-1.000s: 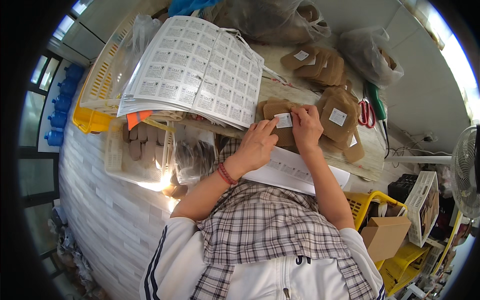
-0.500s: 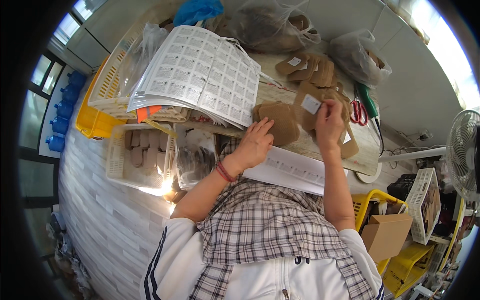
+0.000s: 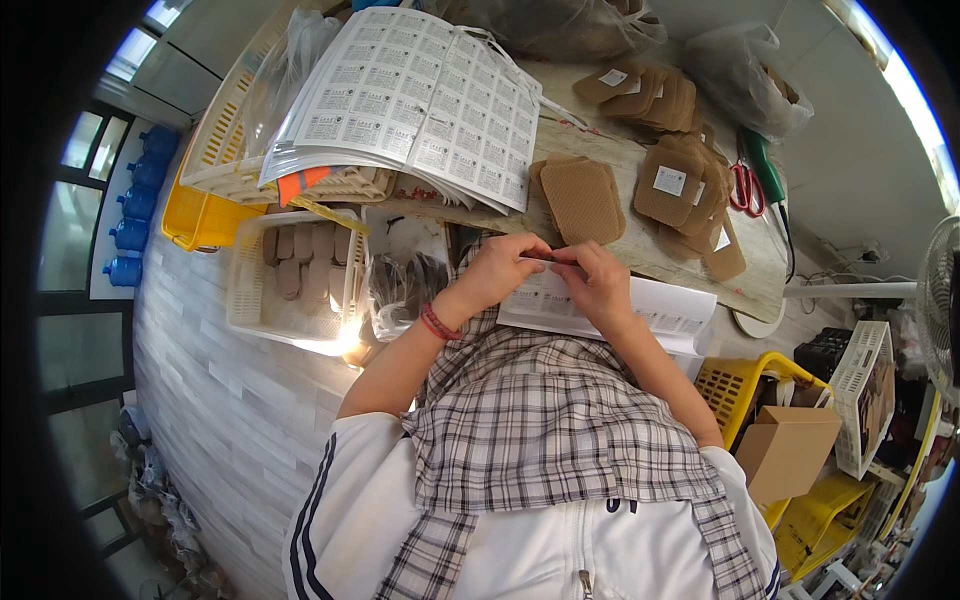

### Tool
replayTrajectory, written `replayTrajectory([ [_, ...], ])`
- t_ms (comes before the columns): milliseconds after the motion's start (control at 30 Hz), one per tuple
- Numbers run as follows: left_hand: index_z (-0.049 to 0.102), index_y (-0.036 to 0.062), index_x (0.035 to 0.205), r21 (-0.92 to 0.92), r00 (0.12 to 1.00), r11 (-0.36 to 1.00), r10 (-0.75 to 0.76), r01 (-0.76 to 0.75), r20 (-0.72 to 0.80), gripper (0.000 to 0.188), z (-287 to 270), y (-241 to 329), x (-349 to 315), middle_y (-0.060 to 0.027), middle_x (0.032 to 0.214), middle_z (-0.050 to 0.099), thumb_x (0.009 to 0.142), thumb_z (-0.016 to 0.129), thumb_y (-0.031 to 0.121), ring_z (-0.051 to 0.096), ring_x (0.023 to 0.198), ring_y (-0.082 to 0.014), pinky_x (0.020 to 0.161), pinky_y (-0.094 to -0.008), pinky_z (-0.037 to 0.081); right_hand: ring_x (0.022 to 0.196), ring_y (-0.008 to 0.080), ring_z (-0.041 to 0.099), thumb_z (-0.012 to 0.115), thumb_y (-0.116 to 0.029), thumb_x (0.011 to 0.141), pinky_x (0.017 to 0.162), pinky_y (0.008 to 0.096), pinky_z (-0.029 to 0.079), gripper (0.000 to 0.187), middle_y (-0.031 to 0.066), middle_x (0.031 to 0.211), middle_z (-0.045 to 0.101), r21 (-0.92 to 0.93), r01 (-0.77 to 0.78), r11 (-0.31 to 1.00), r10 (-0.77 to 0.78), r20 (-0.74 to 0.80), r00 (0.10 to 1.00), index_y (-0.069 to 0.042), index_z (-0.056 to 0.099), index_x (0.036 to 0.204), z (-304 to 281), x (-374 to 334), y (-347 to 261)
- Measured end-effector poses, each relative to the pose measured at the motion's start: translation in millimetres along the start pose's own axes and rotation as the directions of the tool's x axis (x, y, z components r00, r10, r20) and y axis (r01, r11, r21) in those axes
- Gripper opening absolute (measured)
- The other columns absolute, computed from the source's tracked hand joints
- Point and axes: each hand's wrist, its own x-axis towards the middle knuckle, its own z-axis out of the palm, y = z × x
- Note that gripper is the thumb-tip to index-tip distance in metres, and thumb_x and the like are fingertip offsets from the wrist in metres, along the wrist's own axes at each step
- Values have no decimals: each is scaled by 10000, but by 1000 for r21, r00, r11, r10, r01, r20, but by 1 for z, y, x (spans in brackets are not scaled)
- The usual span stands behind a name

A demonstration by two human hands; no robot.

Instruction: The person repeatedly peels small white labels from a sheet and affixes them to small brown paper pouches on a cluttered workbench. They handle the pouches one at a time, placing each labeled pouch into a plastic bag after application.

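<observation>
My left hand and my right hand meet at the table's near edge, over a white sheet of printed labels. The fingers of both are closed in a pinch around something thin, with a dark edge, too small to make out. Just beyond them lies a small stack of brown textured pads with rounded corners. Right of that stack, a fanned pile of similar pads bears white labels. Farther back another overlapping row of labelled pads lies on the table.
A thick stack of label sheets rests at the left on a white crate. Red-handled scissors and a green-handled corded tool lie at the right. Below left is a white basket of brown pieces; a fan stands far right.
My right hand has left the labelled pile and moved left and nearer, beside my left hand. My left hand has come off the brown pad stack toward me. The view has shifted slightly.
</observation>
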Motion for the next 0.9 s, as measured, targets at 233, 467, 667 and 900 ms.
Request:
replayTrajectory([
  [233, 717, -5, 1051, 100, 990, 986, -131, 135, -46, 202, -14, 5, -14, -57, 885, 727, 859, 684, 48, 640, 794, -100, 732, -260, 511, 755, 253, 633, 775, -90, 757, 659, 363, 503, 161, 25, 830, 655, 29, 40, 999, -40, 7, 999, -134, 737, 907, 3, 1, 5],
  [467, 730, -27, 1005, 28, 987, 987, -159, 159, -12, 169, -17, -10, -8, -36, 844, 727, 856, 694, 46, 623, 767, -76, 709, -250, 508, 782, 217, 628, 763, -50, 727, 701, 341, 485, 174, 12, 865, 657, -133, 254, 958, -265, -72, 962, -111, 723, 884, 6, 0, -3],
  [667, 736, -22, 989, -43, 971, 970, -239, 240, 27, 148, -20, -9, -7, -8, 818, 707, 866, 692, 49, 595, 731, -57, 668, -233, 490, 797, 212, 633, 750, -16, 716, 726, 331, 481, 195, 20, 897, 666, -147, 323, 935, -338, -90, 937, -97, 712, 889, 7, -1, -3],
  [900, 727, -2, 1030, 22, 976, 978, -211, 210, 56, 166, -20, -15, -4, 3, 855, 700, 885, 673, 55, 586, 750, -45, 672, -214, 476, 918, 256, 615, 747, -5, 733, 806, 364, 466, 187, 46, 1008, 656, 93, 160, 983, -150, -104, 983, -89, 653, 873, 17, -5, -2],
])
